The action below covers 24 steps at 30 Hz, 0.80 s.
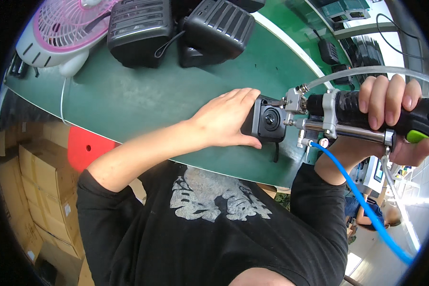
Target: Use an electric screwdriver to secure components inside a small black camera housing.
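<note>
My left hand (226, 117) is wrapped round a small black speaker-like box (273, 132) on the green table. A round socket shows in the box's face, and a short dark strap hangs from its near side. In my right hand (387, 101) is a black power screwdriver (349, 106) with a metal feed head (296, 101) at its front. The head is right beside the box's right side. Whether the bit touches a screw is too small to tell. A clear hose (362, 71) and a blue air hose (352, 178) run to the tool.
On the green table (138, 102), several black speaker-like boxes (217, 31) stand at the far side. A pink and white fan (64, 31) is at the far left. Below the table edge are a red stool (86, 148) and cardboard boxes (47, 183). Another person (374, 214) is far right.
</note>
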Motion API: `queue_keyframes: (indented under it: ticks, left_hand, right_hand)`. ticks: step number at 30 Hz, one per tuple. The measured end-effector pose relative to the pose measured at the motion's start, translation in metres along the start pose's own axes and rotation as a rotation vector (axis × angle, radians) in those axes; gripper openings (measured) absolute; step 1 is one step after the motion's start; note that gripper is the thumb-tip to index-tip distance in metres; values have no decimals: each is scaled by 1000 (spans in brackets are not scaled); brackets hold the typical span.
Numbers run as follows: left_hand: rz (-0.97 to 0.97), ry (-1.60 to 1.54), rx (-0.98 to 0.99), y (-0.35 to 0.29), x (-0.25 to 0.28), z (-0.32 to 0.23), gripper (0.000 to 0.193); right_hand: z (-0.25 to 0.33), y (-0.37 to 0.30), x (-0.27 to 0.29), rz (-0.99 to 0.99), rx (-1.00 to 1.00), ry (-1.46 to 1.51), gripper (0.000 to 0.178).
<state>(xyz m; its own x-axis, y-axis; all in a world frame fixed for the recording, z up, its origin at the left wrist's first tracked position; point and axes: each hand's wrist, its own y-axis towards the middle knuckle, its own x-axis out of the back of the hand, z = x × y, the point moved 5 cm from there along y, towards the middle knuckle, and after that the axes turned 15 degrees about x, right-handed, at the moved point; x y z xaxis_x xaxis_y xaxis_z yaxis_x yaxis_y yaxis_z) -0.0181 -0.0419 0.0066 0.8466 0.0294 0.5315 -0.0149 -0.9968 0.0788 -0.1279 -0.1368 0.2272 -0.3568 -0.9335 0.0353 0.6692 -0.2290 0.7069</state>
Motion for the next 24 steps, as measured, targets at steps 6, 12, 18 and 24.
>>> queue_keyframes:
  ticks: [6, 12, 18, 24]
  left_hand:
    - [-28, 38, -49, -2, 2, -5, 103]
    - [-39, 62, -137, -4, 1, -6, 100]
    - [-31, 64, -137, -2, -1, -8, 101]
    - [-59, 81, -129, -3, 0, -4, 100]
  right_hand:
    - [49, 0, 5, 67, 232, 82, 54]
    - [67, -3, 16, 338, 235, 209, 53]
    - [74, -6, 11, 561, 229, 310, 53]
    - [32, 0, -41, 147, 60, 166, 57]
